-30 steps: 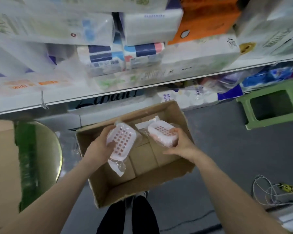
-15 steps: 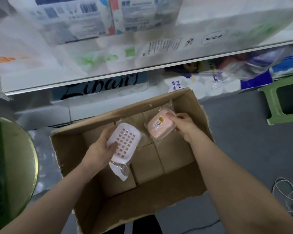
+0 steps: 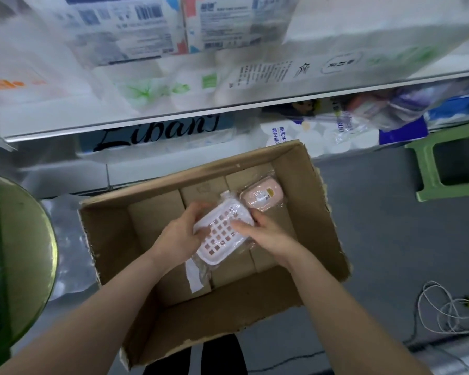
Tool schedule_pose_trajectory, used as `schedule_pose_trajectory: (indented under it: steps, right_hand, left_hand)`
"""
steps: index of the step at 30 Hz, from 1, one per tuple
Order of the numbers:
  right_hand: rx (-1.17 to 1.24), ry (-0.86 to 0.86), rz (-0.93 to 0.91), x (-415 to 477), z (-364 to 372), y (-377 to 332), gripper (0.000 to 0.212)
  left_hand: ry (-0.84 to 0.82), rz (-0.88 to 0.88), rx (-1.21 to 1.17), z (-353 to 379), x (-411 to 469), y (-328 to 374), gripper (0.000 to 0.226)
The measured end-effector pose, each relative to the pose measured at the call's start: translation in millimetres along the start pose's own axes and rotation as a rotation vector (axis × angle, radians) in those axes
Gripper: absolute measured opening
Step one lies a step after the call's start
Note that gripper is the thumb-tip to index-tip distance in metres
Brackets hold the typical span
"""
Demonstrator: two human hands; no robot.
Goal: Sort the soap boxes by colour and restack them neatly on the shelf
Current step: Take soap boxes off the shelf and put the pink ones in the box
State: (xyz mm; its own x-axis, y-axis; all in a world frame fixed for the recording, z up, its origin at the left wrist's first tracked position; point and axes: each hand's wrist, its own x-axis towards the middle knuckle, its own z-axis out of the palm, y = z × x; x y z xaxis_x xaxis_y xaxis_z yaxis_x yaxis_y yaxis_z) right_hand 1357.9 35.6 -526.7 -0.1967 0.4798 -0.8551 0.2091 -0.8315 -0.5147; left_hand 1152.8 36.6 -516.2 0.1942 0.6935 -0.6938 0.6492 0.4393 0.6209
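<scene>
Left hand (image 3: 183, 235) and right hand (image 3: 270, 238) curled around the wrapped white soap box (image 3: 220, 237)

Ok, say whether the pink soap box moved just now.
Yes: out of the right hand, which now holds the white soap box, the pink soap box went into the carton's far right corner.

Open carton, free room on its left
The cardboard box (image 3: 318, 212) has bare floor at the left. The left hand (image 3: 179, 235) and right hand (image 3: 270, 238) grip a white soap box (image 3: 222, 236) mid-box, and a pink soap box (image 3: 263, 194) lies in the far-right corner.
</scene>
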Motion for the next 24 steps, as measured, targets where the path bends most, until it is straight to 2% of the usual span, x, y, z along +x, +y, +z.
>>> schedule_pose_trajectory:
  steps: [3, 5, 7, 8, 10, 12, 13, 15, 17, 19, 21, 24]
  right_hand:
    - [0.068, 0.058, 0.047, -8.9, -6.7, 9.9, 0.032]
    - [0.040, 0.170, 0.046, -10.9, -16.3, 15.8, 0.031]
    - [-0.118, 0.343, -0.088, -11.9, -26.7, 22.2, 0.037]
    - [-0.242, 0.421, -0.191, -12.9, -30.2, 25.2, 0.043]
    - [-0.411, 0.461, -0.374, -16.2, -30.0, 29.9, 0.056]
    - [-0.419, 0.347, -0.471, -18.5, -24.8, 36.3, 0.065]
    - [-0.401, 0.262, -0.488, -19.2, -21.6, 40.4, 0.068]
    - [-0.317, 0.109, -0.467, -21.8, -19.4, 45.6, 0.070]
    - [-0.216, 0.102, -0.445, -22.8, -24.0, 44.0, 0.062]
    - [-0.156, 0.277, -0.381, -20.9, -33.6, 37.8, 0.051]
    - [-0.016, 0.408, -0.217, -17.9, -44.5, 31.9, 0.038]
    - [0.276, 0.218, 0.034, -12.7, -52.3, 29.5, 0.041]
  left_hand:
    - [-0.049, 0.016, 0.118, 11.4, 1.5, 6.6, 0.048]
    - [0.030, 0.028, 0.265, 18.2, 3.9, 11.1, 0.046]
    - [0.129, 0.010, 0.273, 25.1, 4.8, 16.5, 0.047]
    - [0.107, -0.043, 0.171, 28.1, 3.9, 23.5, 0.054]
    - [-0.041, -0.181, -0.222, 35.1, 5.1, 38.2, 0.071]
    - [-0.085, -0.268, -0.570, 44.5, 6.6, 49.6, 0.067]
    - [-0.036, -0.283, -0.630, 48.9, 8.7, 51.0, 0.067]
    - [0.070, -0.298, -0.553, 53.6, 12.6, 49.0, 0.078]
    - [0.091, -0.284, -0.442, 50.1, 12.8, 47.1, 0.070]
    - [0.022, -0.233, -0.443, 45.0, 11.2, 44.0, 0.057]
    - [-0.098, -0.146, -0.493, 38.4, 4.3, 47.0, 0.057]
    - [-0.234, -0.046, -0.542, 30.3, -1.6, 47.9, 0.059]
